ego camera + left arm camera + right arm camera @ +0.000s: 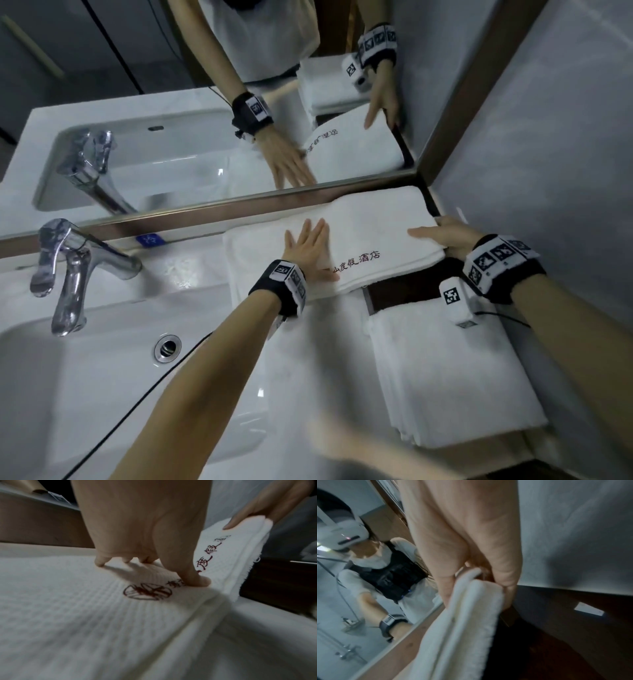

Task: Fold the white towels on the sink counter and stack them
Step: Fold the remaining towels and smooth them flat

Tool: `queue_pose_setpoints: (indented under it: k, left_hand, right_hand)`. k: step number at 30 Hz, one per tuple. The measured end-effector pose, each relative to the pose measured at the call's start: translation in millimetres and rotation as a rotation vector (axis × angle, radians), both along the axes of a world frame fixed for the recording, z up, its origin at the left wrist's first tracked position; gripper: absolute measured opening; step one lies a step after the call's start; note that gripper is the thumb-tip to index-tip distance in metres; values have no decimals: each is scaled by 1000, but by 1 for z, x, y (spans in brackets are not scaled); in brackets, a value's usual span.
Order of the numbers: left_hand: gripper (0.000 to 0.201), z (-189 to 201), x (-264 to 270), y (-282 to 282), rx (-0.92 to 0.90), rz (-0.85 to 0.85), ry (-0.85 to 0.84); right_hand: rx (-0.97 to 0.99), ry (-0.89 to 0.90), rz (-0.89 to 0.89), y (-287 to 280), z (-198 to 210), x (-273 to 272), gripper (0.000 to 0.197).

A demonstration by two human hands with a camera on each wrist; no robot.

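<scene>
Meanwhile, left hand (308, 251) presses flat, fingers spread, on the towel (370, 236); right hand (448, 238) pinches its end.

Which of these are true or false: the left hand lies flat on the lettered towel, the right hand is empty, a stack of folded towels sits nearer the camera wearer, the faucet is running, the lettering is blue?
1. The left hand lies flat on the lettered towel. True.
2. The right hand is empty. False: its fingers grip the towel's folded right end.
3. A stack of folded towels sits nearer the camera wearer. True.
4. The faucet is running. False: no water shows at its spout.
5. The lettering is blue. False: it is dark red.
</scene>
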State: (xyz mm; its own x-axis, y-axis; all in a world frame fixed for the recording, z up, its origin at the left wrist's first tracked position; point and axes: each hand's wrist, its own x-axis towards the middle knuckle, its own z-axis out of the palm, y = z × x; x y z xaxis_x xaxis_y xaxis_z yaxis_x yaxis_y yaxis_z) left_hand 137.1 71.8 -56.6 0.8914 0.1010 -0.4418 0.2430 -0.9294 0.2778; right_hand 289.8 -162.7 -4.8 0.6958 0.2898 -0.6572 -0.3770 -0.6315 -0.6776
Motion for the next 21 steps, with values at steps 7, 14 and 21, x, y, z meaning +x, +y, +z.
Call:
queue_pose_setpoints:
  k: [7, 14, 21]
  left_hand:
    - [120, 3, 13, -21, -107, 10, 7]
    - [126, -6, 20, -24, -30, 16, -33]
    - [120, -6, 15, -11, -101, 11, -39]
  right_hand:
    - [233, -127, -30, 0, 39, -12, 8]
    - [207, -181, 51, 34, 60, -30, 21]
    - [185, -144, 138, 64, 79, -53, 32]
